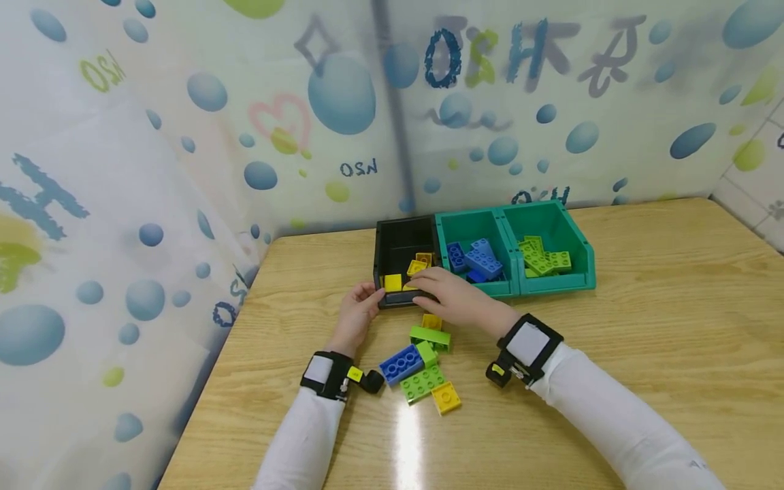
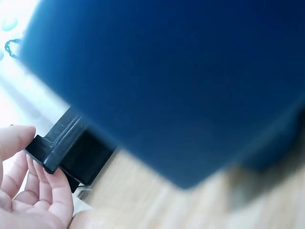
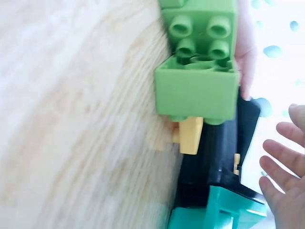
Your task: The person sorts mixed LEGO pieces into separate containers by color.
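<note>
A black bin [image 1: 401, 239] holds several yellow bricks [image 1: 393, 283]. At its front left corner my left hand [image 1: 357, 314] grips the rim; in the left wrist view the thumb lies on top of the black edge and the fingers are below it. My right hand [image 1: 450, 294] reaches over the bin's front, its fingertips above the yellow bricks. In the right wrist view that hand [image 3: 286, 167] has its fingers apart, with nothing seen between them. Nearer me lie a blue brick [image 1: 401, 365], green bricks [image 1: 422, 384] and yellow bricks [image 1: 446, 397].
Two teal bins adjoin the black one on its right: one bin [image 1: 468, 223] with blue bricks [image 1: 482, 260], the other [image 1: 545, 216] with lime green bricks [image 1: 539, 258]. A patterned curtain [image 1: 343, 156] hangs behind the wooden table [image 1: 661, 306]. A blurred dark blue shape [image 2: 176, 86] blocks much of the left wrist view.
</note>
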`<state>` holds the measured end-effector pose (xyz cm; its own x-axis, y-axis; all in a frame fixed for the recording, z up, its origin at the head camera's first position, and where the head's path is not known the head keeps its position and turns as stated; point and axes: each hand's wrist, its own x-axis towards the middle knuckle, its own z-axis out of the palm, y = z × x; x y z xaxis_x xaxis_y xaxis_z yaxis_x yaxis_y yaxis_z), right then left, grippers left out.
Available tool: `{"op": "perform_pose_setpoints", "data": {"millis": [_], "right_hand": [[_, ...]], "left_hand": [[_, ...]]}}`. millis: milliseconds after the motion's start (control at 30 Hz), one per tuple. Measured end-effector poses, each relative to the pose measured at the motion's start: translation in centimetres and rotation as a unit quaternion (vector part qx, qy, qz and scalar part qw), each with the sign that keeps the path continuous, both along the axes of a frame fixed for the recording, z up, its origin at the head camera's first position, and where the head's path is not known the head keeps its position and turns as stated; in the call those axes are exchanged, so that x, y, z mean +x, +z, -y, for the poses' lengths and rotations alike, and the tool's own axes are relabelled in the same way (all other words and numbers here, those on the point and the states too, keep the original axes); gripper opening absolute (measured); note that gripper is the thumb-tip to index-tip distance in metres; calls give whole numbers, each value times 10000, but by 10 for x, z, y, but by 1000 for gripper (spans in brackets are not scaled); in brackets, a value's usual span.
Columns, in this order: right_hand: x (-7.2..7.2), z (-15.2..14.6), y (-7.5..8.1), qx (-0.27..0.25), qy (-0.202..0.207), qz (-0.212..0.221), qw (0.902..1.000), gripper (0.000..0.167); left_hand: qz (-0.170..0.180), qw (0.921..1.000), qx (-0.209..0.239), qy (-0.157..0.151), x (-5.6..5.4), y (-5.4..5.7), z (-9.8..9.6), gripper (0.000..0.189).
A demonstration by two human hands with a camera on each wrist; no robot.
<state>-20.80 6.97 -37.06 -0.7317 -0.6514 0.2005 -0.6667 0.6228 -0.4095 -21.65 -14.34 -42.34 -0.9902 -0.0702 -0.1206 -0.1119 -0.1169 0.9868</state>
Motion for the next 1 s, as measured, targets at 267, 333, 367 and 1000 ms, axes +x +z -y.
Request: {"op": "perform_pose_setpoints", "data": {"millis": [267, 333, 367, 1000], "right_hand": [[15, -15, -4, -429, 83, 172, 9989, 26], [19, -20, -5, -473, 163, 257, 9984, 24], [20, -22, -6, -489, 196, 328, 9981, 23], [39, -50, -24, -1047, 241, 1067, 9885, 20]], "left_hand": [[80, 10000, -32, -8, 0, -1, 1, 9], [107, 9999, -11, 7, 0, -2, 1, 8], [114, 9999, -5, 7, 0, -2, 1, 8], [69, 10000, 21, 13, -1, -1, 1, 8]]}}
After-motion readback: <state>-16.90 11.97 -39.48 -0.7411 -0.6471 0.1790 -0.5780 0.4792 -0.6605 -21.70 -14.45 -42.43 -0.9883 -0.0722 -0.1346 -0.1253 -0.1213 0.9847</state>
